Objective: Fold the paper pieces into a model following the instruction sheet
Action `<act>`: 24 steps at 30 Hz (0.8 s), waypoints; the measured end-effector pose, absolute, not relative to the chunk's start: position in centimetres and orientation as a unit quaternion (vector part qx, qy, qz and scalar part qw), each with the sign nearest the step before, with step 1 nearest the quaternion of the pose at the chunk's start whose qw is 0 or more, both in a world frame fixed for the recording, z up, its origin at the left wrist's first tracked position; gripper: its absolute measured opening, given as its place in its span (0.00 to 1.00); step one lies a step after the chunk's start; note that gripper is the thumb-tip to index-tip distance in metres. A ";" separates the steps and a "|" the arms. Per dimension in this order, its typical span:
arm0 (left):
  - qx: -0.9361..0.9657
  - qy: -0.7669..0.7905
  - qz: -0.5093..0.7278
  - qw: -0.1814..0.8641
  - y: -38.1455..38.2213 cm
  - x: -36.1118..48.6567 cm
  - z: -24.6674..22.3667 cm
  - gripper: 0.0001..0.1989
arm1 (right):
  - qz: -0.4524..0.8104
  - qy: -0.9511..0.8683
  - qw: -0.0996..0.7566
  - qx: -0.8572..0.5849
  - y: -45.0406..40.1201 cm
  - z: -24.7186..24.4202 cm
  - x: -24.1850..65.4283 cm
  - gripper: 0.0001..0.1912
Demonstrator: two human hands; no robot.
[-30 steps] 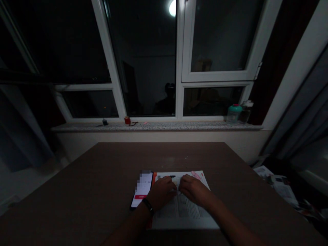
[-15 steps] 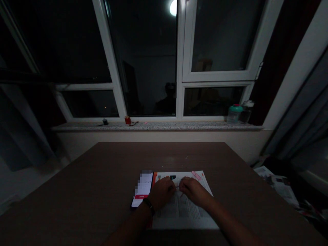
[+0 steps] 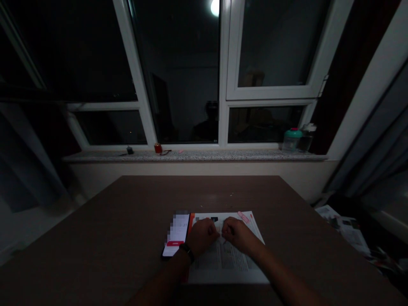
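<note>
Over a printed booklet [image 3: 229,272] on the brown table, my left hand [image 3: 203,236] and my right hand [image 3: 238,234] are pinched almost fingertip to fingertip. A small thin thing shows between and just below the fingers, too small and dark to name. The left wrist wears a dark band. A lit phone [image 3: 179,229] lies along the booklet's left edge, beside my left forearm. Near the booklet's top right corner rests a small pink item [image 3: 243,217], beyond my right hand.
Tiny scraps dot the table [image 3: 153,195] beyond the booklet. The window sill [image 3: 204,157] holds a small red jar [image 3: 158,148], a dark little bottle [image 3: 129,150] and a teal-lidded container [image 3: 291,140] beside a clear one. Papers [image 3: 347,229] lie at the right.
The fingertips of both hands have shifted slightly, and the thin dark thing between them shows less. The whole view has moved a little.
</note>
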State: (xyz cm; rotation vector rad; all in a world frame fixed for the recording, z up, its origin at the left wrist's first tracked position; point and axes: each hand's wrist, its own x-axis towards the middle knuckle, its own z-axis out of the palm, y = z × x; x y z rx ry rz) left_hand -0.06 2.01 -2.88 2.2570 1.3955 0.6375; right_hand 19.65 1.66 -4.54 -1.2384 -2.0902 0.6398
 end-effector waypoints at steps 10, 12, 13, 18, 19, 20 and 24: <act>0.820 0.457 0.250 0.239 2.4 -1.0 -3.5 0.07 | 0.174 -0.812 0.278 -0.484 1.5 -4.1 20.6 0.07; 0.825 0.442 0.251 0.245 2.6 -1.4 -3.7 0.09 | 0.177 -0.822 0.266 -0.472 1.4 -3.7 21.0 0.07; 0.827 0.437 0.252 0.247 2.6 -1.5 -3.8 0.09 | 0.181 -0.826 0.263 -0.465 1.3 -3.5 21.2 0.06; 0.832 0.426 0.255 0.246 2.5 -1.9 -3.7 0.11 | 0.199 -0.841 0.254 -0.435 1.2 -3.0 21.8 0.06; 0.834 0.425 0.254 0.245 2.4 -1.9 -3.6 0.12 | 0.199 -0.842 0.253 -0.432 1.2 -3.0 21.8 0.06; 0.836 0.424 0.252 0.240 2.2 -1.9 -3.4 0.12 | 0.198 -0.844 0.252 -0.431 1.2 -3.0 21.9 0.06; 0.861 0.405 0.239 0.196 1.8 -1.8 -2.8 0.16 | 0.180 -0.846 0.257 -0.430 1.4 -3.2 22.0 0.09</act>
